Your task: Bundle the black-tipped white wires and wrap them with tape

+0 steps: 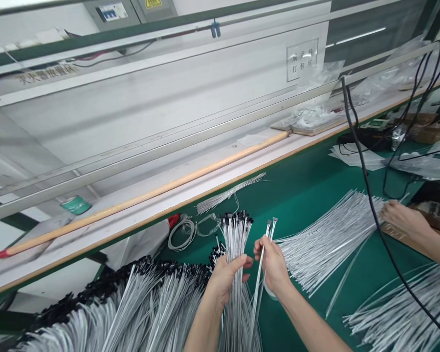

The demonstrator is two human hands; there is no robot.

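Left grip (pixel 225 276): closed round a wire bundle (pixel 235 239), held upright. The wires are thin and white with black end caps, the caps fanned out at the top; too many to count. The bundle's lower length runs down past the wrist and off the near edge of view.

Right grip (pixel 275 264): pinched shut on a pair of wires (pixel 266 239), count two, also upright, with greyish tips. The pair stands just right of the bundle, tips near the black caps but apart from them. The fingertips of the two grips almost meet.

Below both: green counter (pixel 300 190).

Heaps on the counter, three large:
- black-capped heap (pixel 132 298), near left, caps pointing far, touching the bundle's left side.
- loose white heap (pixel 326 234), right of the right grip, fanned out.
- near-right heap (pixel 399 313), also white.

One small sheaf (pixel 231 191) lies far of the bundle, by the counter's edge. One coiled white cord (pixel 181 230) lies left of it.

One co-worker's hand (pixel 401 217) rests on the far-right end of the loose white heap, above a strip of cardboard (pixel 399 234). One black cable (pixel 366 186) hangs across the right side.

On the ledge beyond: one long wooden pole (pixel 150 193), one green tape roll (pixel 76 204), and clear plastic bags (pixel 315 115) at far right, contents not readable.
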